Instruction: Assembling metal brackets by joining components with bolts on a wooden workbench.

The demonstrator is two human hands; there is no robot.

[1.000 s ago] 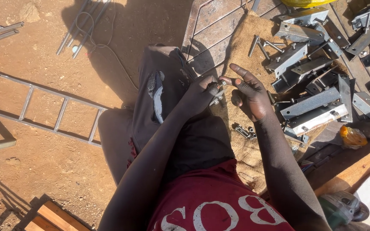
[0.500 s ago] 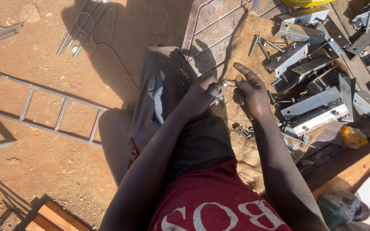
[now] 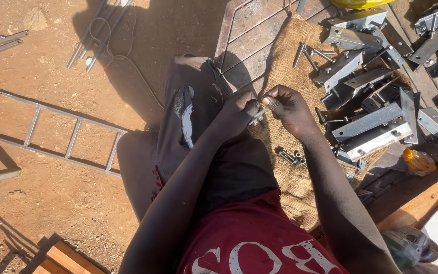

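I sit on the ground with my knee drawn up. My left hand [image 3: 236,115] and my right hand [image 3: 289,107] meet above my lap, both pinching a small metal bolt [image 3: 257,115] between their fingertips. The bolt is mostly hidden by the fingers. Below the hands, a few loose bolts and nuts [image 3: 287,155] lie on a piece of burlap sacking [image 3: 290,50]. To the right of my right hand sits a heap of grey metal angle brackets [image 3: 368,122], some with bolts through them.
A metal ladder-like frame [image 3: 57,134] lies on the red dirt at left. Thin rods and a cable [image 3: 97,35] lie at top. A wire grid panel [image 3: 249,35] lies under the sacking. An angle grinder [image 3: 406,246] and wooden planks [image 3: 422,200] are at lower right.
My right hand's fingers, spread a second ago, have closed onto the bolt held by my left hand. Both hands stay in the same spot above my lap.
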